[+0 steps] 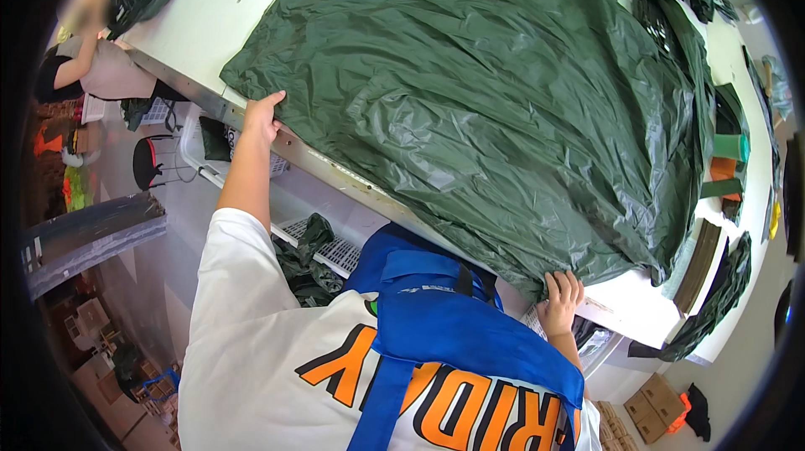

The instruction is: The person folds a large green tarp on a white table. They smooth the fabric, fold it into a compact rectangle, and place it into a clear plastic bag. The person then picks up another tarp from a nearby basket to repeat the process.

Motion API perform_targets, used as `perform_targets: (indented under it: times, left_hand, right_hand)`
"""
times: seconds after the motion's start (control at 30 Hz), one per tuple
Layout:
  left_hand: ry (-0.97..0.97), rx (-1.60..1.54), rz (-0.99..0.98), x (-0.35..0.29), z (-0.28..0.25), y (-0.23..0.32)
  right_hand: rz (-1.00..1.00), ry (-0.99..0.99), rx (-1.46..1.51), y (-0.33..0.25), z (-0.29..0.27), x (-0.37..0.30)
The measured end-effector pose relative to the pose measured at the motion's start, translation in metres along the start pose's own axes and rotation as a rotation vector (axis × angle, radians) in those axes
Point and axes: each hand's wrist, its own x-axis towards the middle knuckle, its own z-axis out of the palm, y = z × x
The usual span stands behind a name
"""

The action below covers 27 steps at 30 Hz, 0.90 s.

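A large piece of thin, shiny dark green fabric [470,90] is spread over the white table [201,19], full of wrinkles. Its exact kind cannot be made out. My left hand [264,120] is closed at the fabric's near left edge, beside the table's front rim. Toward the near right corner, the fingers of my right hand [560,302] curl over the fabric's edge where it bunches up. The undersides of both grips are hidden.
More dark green fabric [675,40] lies along the table's right side, near a green roll [731,147]. Below the front rim, a white basket [323,248] holds green fabric. Another person [101,69] is at the far left, near a stool [149,162]. Cardboard boxes [654,409] stand lower right.
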Motion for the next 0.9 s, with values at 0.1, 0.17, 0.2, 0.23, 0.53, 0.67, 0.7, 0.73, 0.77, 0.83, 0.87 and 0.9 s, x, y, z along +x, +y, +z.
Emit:
perform_targets:
  times: [0.1, 0.17, 0.2, 0.23, 0.53, 0.67, 0.7, 0.73, 0.77, 0.83, 0.87, 0.9]
  left_hand:
    - [0.071, -0.161, 0.049, -0.001, -0.001, -0.006]
    - [-0.010, -0.182, 0.105, -0.010, -0.012, -0.014]
    - [-0.013, -0.178, 0.113, -0.019, -0.021, -0.017]
    - [0.002, -0.195, 0.130, -0.021, -0.037, -0.022]
    - [-0.142, -0.232, 0.350, -0.034, -0.022, 0.095]
    - [0.119, 0.241, 0.471, -0.079, 0.103, 0.124]
    - [-0.003, 0.325, 0.742, -0.099, 0.143, 0.113]
    - [-0.311, 0.501, 0.913, -0.110, 0.173, 0.100]
    - [-0.471, 0.770, 1.128, -0.151, 0.204, 0.087]
    - [-0.577, 1.324, 1.394, -0.183, 0.242, 0.032]
    - [-0.589, 1.369, 1.464, -0.190, 0.250, 0.006]
    - [-0.618, 1.407, 1.445, -0.191, 0.256, -0.010]
  right_hand:
    - [-0.075, 0.085, 0.053, 0.001, 0.000, 0.008]
    - [-0.087, 0.124, 0.099, 0.003, -0.004, 0.011]
    - [-0.073, 0.076, 0.147, 0.007, -0.008, 0.010]
    - [-0.059, 0.030, 0.197, 0.012, -0.013, 0.007]
    - [0.555, 0.033, 0.619, 0.104, -0.184, 0.091]
    - [0.403, 0.212, 0.280, 0.122, -0.171, 0.192]
    - [0.424, 0.217, 0.195, 0.132, -0.157, 0.210]
    - [0.448, 0.219, 0.113, 0.143, -0.142, 0.222]
    - [0.511, 0.174, 0.063, 0.148, -0.128, 0.231]
    - [0.593, 0.138, 0.009, 0.159, -0.100, 0.238]
    - [0.608, 0.148, 0.003, 0.163, -0.091, 0.239]
    - [0.623, 0.139, -0.022, 0.161, -0.087, 0.238]
